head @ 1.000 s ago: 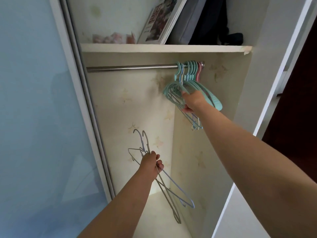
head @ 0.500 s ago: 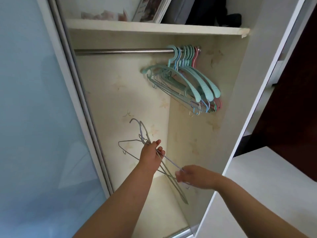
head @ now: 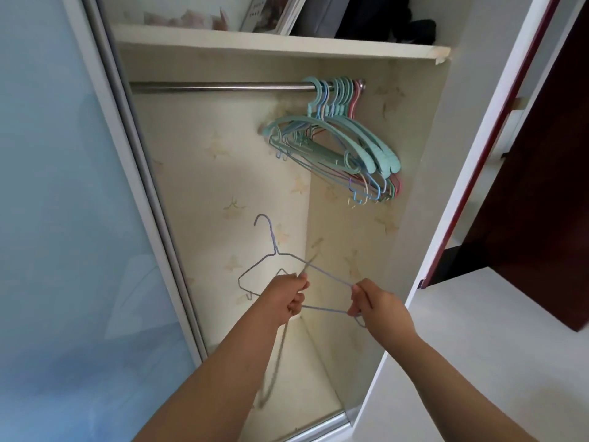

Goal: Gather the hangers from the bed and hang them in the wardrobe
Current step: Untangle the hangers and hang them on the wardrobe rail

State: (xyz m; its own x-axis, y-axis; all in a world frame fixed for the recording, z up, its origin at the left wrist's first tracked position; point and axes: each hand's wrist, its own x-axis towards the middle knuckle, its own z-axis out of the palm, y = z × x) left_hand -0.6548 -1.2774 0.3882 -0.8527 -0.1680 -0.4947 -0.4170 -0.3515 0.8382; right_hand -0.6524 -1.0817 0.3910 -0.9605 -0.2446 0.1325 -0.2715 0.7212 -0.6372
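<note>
1. Right hand has left the hung hangers, at 1 o'clock on the rail; its grip now pinches the wire hanger.
2. Left hand grip stays closed on the same hanger, low centre.
3. Judgement: pulling one hanger free to hang next.

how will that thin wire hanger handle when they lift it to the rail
The wire hanger looks thin, so probably light and slightly springy. Both hands, left hand and right hand, pinch it, suggesting it snags easily.

My left hand: arm outstretched, fist closed round thin wire. My right hand: level beside it, fingertips pinching the wire's far end.
</note>
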